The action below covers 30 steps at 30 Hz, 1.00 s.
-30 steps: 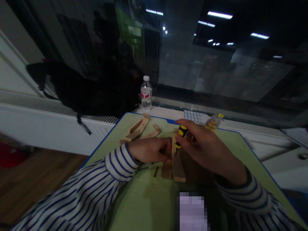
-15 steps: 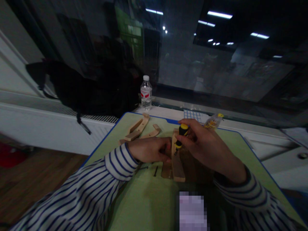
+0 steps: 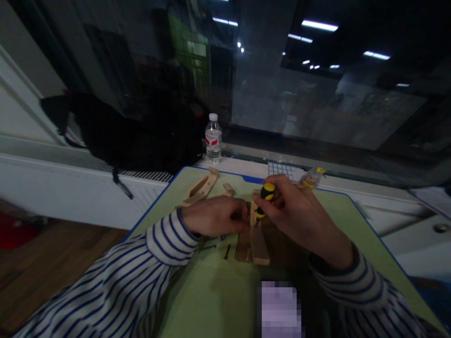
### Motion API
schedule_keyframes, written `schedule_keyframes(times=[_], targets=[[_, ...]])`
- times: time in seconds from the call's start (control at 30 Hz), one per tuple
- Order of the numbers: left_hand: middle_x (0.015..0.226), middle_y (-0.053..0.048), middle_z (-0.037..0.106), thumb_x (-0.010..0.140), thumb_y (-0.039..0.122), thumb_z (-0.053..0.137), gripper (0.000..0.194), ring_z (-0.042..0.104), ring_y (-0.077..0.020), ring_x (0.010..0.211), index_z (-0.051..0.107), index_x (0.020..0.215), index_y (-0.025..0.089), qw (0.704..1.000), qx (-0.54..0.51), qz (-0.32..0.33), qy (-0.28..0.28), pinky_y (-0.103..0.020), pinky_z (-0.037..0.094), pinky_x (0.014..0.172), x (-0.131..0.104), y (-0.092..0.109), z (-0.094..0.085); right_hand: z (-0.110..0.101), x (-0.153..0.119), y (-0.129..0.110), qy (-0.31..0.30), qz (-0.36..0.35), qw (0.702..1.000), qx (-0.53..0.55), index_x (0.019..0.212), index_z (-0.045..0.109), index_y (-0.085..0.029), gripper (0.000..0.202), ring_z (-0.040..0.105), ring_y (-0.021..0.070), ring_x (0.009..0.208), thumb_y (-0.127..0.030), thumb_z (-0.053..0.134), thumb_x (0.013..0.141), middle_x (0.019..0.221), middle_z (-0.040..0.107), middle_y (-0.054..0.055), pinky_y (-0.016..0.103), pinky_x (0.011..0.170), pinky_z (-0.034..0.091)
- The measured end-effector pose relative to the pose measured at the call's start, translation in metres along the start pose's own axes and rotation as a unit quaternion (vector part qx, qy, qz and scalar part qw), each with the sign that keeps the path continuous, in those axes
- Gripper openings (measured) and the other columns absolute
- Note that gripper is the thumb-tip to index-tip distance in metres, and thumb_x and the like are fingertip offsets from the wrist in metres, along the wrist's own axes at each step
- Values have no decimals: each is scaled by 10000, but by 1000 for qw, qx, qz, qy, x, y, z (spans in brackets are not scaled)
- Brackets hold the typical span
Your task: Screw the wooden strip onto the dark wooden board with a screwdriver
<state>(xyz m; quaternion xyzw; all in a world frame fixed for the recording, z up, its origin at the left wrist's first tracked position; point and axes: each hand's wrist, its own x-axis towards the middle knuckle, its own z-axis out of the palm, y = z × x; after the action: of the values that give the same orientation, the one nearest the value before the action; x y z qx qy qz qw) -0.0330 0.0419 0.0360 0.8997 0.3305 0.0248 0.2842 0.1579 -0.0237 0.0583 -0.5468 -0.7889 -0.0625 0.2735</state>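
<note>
A yellow and black screwdriver (image 3: 268,191) is held in my right hand (image 3: 302,213), its tip down on a screw in a pale wooden bar (image 3: 260,246). The bar lies over a brown wooden board (image 3: 287,241). Just left of the bar, my left hand (image 3: 215,215) has its fingers bent in at the bar's side; what they hold, if anything, is hidden. Dark screws (image 3: 227,251) lie on the green table (image 3: 197,291) below my left hand. Behind that hand are curved wooden pieces (image 3: 207,185).
A water bottle (image 3: 213,139) stands on the sill behind the table. A small bag with yellow parts (image 3: 310,178) sits at the table's back edge. A black backpack (image 3: 141,136) lies at the left, and a pixelated rectangle (image 3: 281,307) is at the near edge.
The screwdriver handle has tilted slightly in my right hand. My left hand has shifted a little to the left, near the bar.
</note>
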Motion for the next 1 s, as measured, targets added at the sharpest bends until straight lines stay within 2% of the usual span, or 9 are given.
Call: schedule_keyframes(times=[0.13,0.27,0.47,0.57,0.7,0.83,1.0], targets=[[821,-6,652,775,539,601,389,593,-163,739,640,971,205,993,-39,3,116,-253,391,615,-1,11,-3,-1,1,0,-13,13,1000,10,1109,488,-192,304,625,164,561,-395,523,886,676,651,5,237,491,398],[791,1,656,766,481,650,351,601,-149,720,648,945,180,980,-114,31,161,-247,419,634,5,17,4,-2,3,0,-13,21,1000,17,1112,498,-186,340,631,165,553,-431,529,878,662,656,9,229,477,386],[776,8,671,785,371,646,214,612,-147,736,647,851,168,971,-169,42,163,-255,441,673,8,20,10,-6,3,0,-23,31,999,23,1133,512,-198,364,629,165,557,-426,558,853,660,659,0,242,478,392],[779,4,670,792,381,635,227,604,-143,724,647,852,163,972,-166,43,158,-259,439,675,8,18,11,-9,2,2,-27,33,997,67,1204,489,-220,424,633,158,581,-421,573,840,703,671,-8,251,501,422],[788,-3,655,813,405,607,262,586,-140,723,642,879,154,973,-154,54,161,-262,429,672,10,15,14,-13,1,4,-41,7,988,146,1246,479,-234,394,649,137,658,-318,535,865,809,688,1,241,546,451],[765,0,636,827,381,588,235,574,-137,711,636,867,154,977,-133,55,159,-255,419,650,9,15,13,-14,1,4,-45,1,988,151,1210,524,-235,346,632,124,649,-244,517,864,811,688,-7,244,570,452],[768,-11,640,811,426,607,293,577,-144,708,644,914,154,976,-147,47,151,-256,432,650,7,19,11,-12,2,4,-45,10,988,150,1177,533,-223,309,624,122,630,-265,516,871,767,680,-11,244,563,444]])
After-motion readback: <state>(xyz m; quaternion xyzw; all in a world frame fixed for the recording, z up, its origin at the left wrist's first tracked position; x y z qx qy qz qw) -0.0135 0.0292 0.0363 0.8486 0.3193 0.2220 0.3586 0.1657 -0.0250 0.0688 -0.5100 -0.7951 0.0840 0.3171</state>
